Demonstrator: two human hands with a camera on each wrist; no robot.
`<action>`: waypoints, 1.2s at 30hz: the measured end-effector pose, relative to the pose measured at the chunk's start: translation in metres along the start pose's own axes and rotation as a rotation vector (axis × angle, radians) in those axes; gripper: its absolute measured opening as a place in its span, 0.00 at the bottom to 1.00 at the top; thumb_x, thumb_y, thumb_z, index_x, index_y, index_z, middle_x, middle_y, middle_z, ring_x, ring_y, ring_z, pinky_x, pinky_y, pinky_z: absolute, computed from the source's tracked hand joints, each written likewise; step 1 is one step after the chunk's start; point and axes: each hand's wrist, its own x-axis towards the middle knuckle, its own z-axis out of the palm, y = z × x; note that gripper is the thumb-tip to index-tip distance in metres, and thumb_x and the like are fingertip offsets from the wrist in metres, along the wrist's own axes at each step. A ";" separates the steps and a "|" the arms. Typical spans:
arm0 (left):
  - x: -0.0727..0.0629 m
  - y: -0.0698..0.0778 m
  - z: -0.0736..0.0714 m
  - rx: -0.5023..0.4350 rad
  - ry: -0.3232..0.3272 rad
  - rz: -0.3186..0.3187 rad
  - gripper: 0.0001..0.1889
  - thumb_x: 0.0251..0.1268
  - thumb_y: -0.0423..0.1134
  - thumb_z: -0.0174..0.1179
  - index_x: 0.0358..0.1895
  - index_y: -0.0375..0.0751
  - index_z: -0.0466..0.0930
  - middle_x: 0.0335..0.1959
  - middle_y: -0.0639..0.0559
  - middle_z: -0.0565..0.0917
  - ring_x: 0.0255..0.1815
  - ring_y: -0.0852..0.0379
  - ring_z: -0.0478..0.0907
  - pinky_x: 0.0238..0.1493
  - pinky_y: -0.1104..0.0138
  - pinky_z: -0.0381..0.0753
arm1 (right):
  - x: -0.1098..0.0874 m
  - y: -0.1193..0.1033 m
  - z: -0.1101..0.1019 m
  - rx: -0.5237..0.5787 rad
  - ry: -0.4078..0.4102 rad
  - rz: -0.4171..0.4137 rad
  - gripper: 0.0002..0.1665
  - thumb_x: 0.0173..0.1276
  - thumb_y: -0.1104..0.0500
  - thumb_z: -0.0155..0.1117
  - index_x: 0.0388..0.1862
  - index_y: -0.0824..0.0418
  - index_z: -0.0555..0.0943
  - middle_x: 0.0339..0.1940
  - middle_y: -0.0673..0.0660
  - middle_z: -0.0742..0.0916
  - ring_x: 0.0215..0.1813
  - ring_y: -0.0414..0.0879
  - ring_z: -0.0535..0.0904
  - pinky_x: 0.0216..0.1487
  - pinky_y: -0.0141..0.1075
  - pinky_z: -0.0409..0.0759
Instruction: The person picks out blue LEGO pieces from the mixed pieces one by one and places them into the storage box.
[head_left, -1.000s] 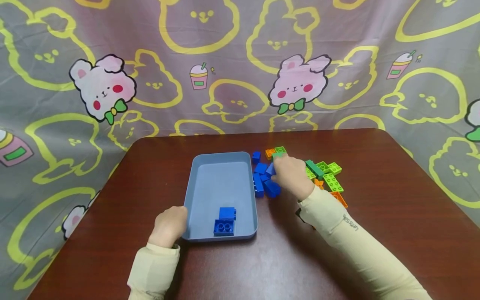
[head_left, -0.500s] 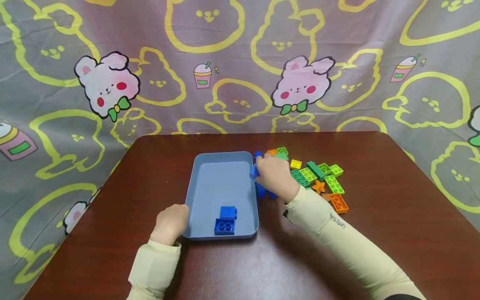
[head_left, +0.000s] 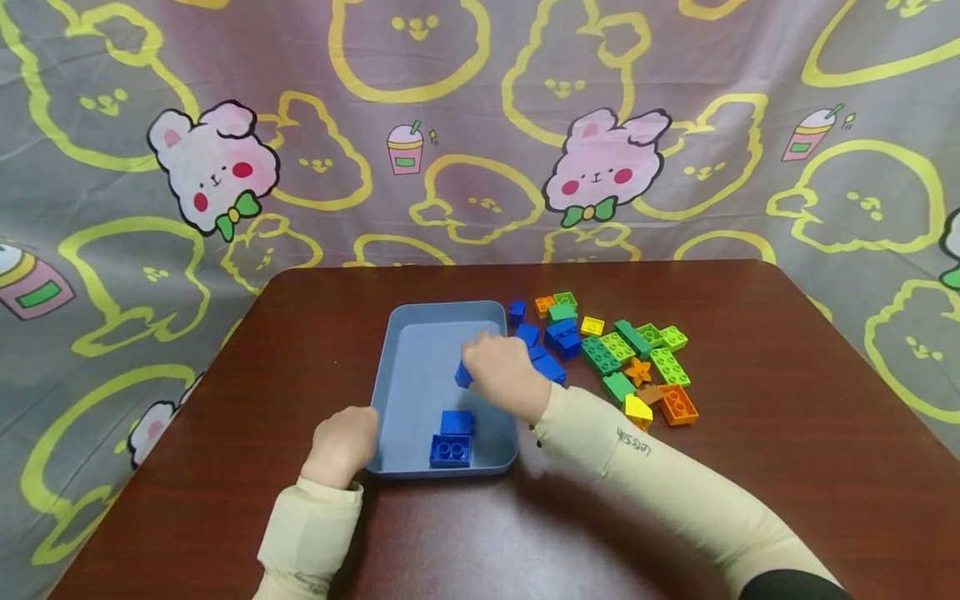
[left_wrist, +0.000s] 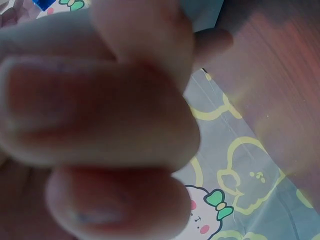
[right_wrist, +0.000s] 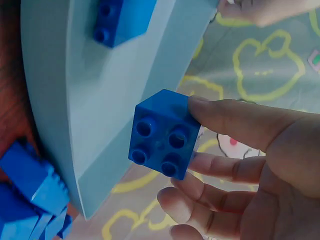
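Note:
Between thumb and fingers my right hand (head_left: 504,373) pinches a blue brick (right_wrist: 162,135), held over the blue-grey tray (head_left: 420,312). Four studs show on that brick in the right wrist view. Two more blue bricks lie inside the tray near its front wall: a plain-sided one (head_left: 457,422) and one with its hollow underside up (head_left: 450,451). At the tray's front left side, my left hand (head_left: 343,443) grips the rim with curled fingers (left_wrist: 100,115); the exact contact is hidden in the head view.
Just right of the tray lie several loose blue bricks (head_left: 549,368). Farther right are green bricks (head_left: 602,354), a yellow brick (head_left: 638,411), an orange brick (head_left: 678,405) and an orange flower piece (head_left: 638,371). A patterned cloth (head_left: 480,125) hangs behind the brown table (head_left: 322,333).
My right hand has lifted a blue brick out of the loose pile and carried it left, over the tray. The left hand has stayed at the tray's rim.

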 end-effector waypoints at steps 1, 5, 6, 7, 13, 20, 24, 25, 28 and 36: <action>0.000 0.000 0.000 -0.002 0.001 0.000 0.10 0.54 0.23 0.46 0.25 0.34 0.78 0.26 0.40 0.79 0.26 0.46 0.77 0.21 0.54 0.72 | 0.001 -0.003 0.001 -0.006 -0.013 -0.008 0.20 0.50 0.48 0.70 0.35 0.61 0.80 0.25 0.56 0.80 0.24 0.46 0.76 0.20 0.36 0.75; -0.001 -0.001 0.000 -0.003 0.003 -0.001 0.10 0.54 0.24 0.46 0.24 0.34 0.78 0.26 0.40 0.79 0.26 0.45 0.77 0.22 0.54 0.73 | 0.004 -0.010 0.005 -0.041 -0.070 -0.021 0.20 0.51 0.47 0.69 0.37 0.59 0.80 0.26 0.55 0.80 0.24 0.45 0.75 0.21 0.33 0.75; -0.001 -0.001 0.000 -0.002 0.005 0.000 0.11 0.54 0.23 0.46 0.24 0.34 0.78 0.26 0.40 0.79 0.26 0.45 0.77 0.22 0.54 0.73 | 0.005 -0.011 0.006 -0.045 -0.081 -0.020 0.21 0.51 0.47 0.69 0.38 0.59 0.80 0.26 0.55 0.80 0.24 0.44 0.75 0.20 0.33 0.75; -0.001 -0.001 0.000 -0.002 0.006 0.000 0.11 0.55 0.23 0.46 0.24 0.34 0.78 0.26 0.40 0.79 0.26 0.45 0.77 0.22 0.54 0.73 | 0.006 -0.012 0.007 -0.051 -0.090 -0.020 0.21 0.51 0.47 0.68 0.39 0.59 0.80 0.27 0.55 0.80 0.24 0.44 0.75 0.20 0.33 0.74; -0.001 -0.001 -0.001 0.000 0.004 0.005 0.11 0.55 0.23 0.46 0.24 0.34 0.78 0.27 0.40 0.79 0.27 0.45 0.77 0.23 0.54 0.73 | 0.008 -0.015 0.016 -0.064 -0.111 -0.031 0.19 0.53 0.50 0.68 0.40 0.59 0.80 0.27 0.55 0.80 0.23 0.44 0.74 0.18 0.32 0.73; -0.001 0.000 -0.003 -0.004 0.010 0.026 0.11 0.55 0.24 0.45 0.24 0.34 0.78 0.26 0.40 0.79 0.26 0.45 0.77 0.23 0.54 0.73 | 0.011 -0.017 0.021 -0.086 -0.135 -0.050 0.21 0.52 0.48 0.68 0.42 0.58 0.79 0.29 0.56 0.81 0.25 0.45 0.76 0.22 0.34 0.76; -0.002 0.000 -0.004 0.000 0.007 0.028 0.11 0.55 0.24 0.45 0.24 0.35 0.78 0.25 0.41 0.79 0.25 0.47 0.77 0.22 0.55 0.73 | 0.012 -0.018 0.024 -0.081 -0.139 -0.062 0.20 0.53 0.49 0.68 0.41 0.58 0.79 0.28 0.55 0.81 0.26 0.46 0.76 0.22 0.36 0.76; -0.002 0.000 -0.003 0.001 0.008 0.028 0.11 0.55 0.24 0.46 0.23 0.35 0.78 0.25 0.41 0.79 0.25 0.47 0.77 0.22 0.55 0.73 | 0.012 -0.019 0.025 -0.079 -0.139 -0.064 0.20 0.53 0.49 0.68 0.41 0.58 0.79 0.28 0.55 0.81 0.26 0.46 0.76 0.23 0.36 0.76; -0.001 0.000 -0.003 0.001 0.007 0.024 0.11 0.55 0.24 0.46 0.23 0.35 0.78 0.25 0.41 0.79 0.25 0.47 0.77 0.23 0.55 0.73 | 0.013 -0.020 0.025 -0.071 -0.135 -0.072 0.20 0.52 0.49 0.68 0.40 0.58 0.80 0.28 0.55 0.81 0.27 0.46 0.77 0.23 0.36 0.76; -0.001 -0.001 -0.003 0.000 -0.010 0.007 0.11 0.55 0.24 0.46 0.24 0.34 0.78 0.26 0.40 0.79 0.26 0.47 0.77 0.23 0.54 0.73 | 0.017 -0.024 0.024 -0.065 -0.183 -0.080 0.21 0.54 0.49 0.66 0.44 0.58 0.79 0.30 0.55 0.81 0.29 0.45 0.76 0.24 0.35 0.76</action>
